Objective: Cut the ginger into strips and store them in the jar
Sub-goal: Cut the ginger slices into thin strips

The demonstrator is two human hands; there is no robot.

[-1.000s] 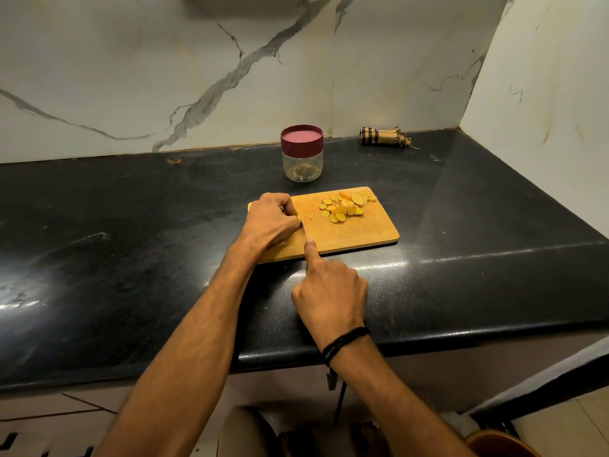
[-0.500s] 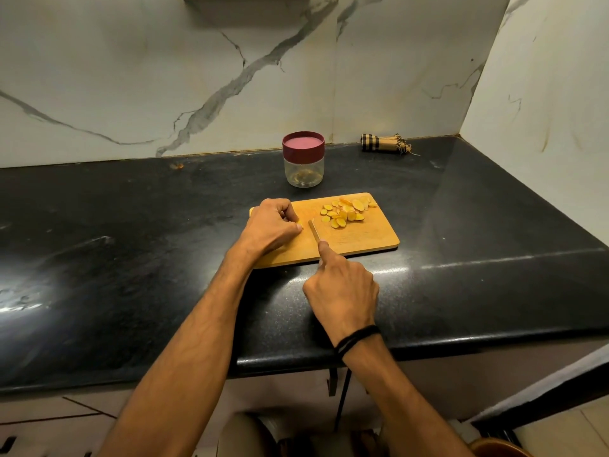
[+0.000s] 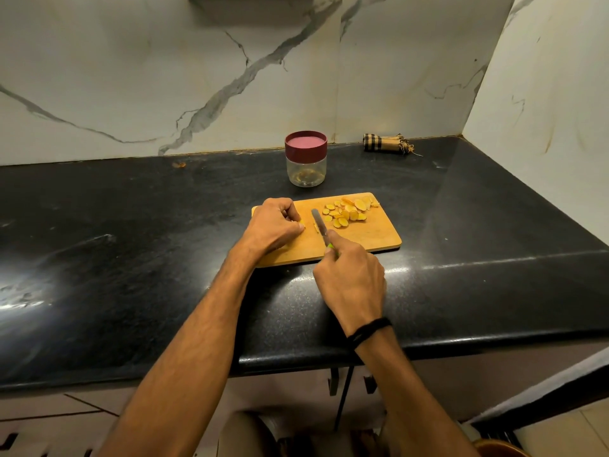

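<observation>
Mid-task: a pile of ginger slices (image 3: 346,213) sits at the far right of the cutting board (image 3: 369,235); they look like rounds rather than strips, so cutting is likely unfinished. Left hand (image 3: 273,227) is curled with its grip pinching the small remaining ginger piece (image 3: 302,225) against the board; right hand (image 3: 351,278) has its grip closed on the knife (image 3: 319,224), blade just beside that piece. Jar (image 3: 306,159) stands on the surface behind the board, lid on; transfer not started, as far as I can judge.
</observation>
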